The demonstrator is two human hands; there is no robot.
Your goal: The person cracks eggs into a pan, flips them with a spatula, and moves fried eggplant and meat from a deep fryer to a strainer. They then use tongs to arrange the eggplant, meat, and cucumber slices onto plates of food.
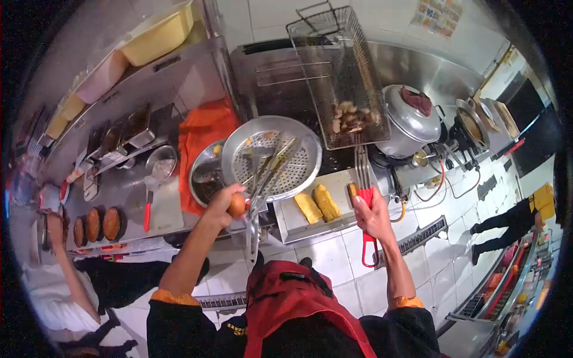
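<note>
My left hand (pixel 224 207) is closed around a smooth, round brown piece (pixel 237 204) that looks like an egg or a fried ball. Right beside it, metal tongs (pixel 262 185) slope across the rim of a perforated steel pan (pixel 234 156). In my right hand (pixel 373 216) is a slotted turner (pixel 362 167) with a red handle, its metal end pointing away from me and overlapping the near edge of a wire fryer basket (pixel 334 101). A small browned piece (pixel 352 190) shows by my right thumb. Two long yellow fried pieces (pixel 325 203) lie in the metal tray (pixel 289 231) between my hands.
A lidded pot (pixel 412 128) stands right of the basket, with a wok (pixel 471 125) beyond. An orange cloth (pixel 206 128) and a red-handled strainer (pixel 160 167) are at left, near several oval brown breads (pixel 111 224). Another person (pixel 65 292) works at far left; one more (pixel 513 218) stands right.
</note>
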